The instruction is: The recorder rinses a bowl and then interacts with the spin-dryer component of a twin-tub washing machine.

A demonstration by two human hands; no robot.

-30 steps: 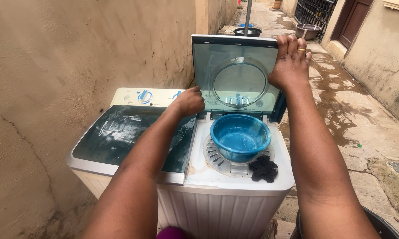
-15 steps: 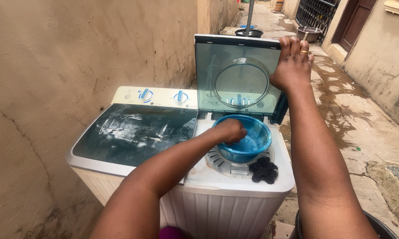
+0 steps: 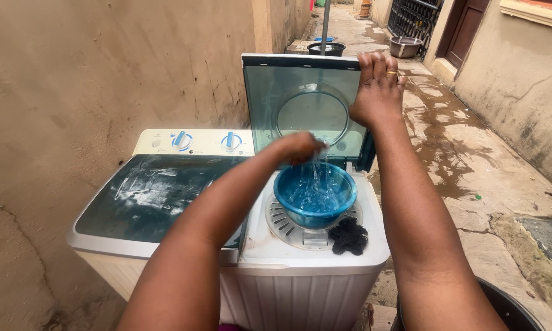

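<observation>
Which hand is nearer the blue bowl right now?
Left. The left hand hangs just above the blue bowl, dripping water into it. The right hand is higher, gripping the raised lid.

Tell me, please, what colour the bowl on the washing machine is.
The bowl is blue, holding water, seen best in the head view.

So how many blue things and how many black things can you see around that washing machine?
Blue: 3, namely the bowl under the left hand and two dials.
Black: 3, namely the dark clump, the far tub and the near tub.
Total: 6
</observation>
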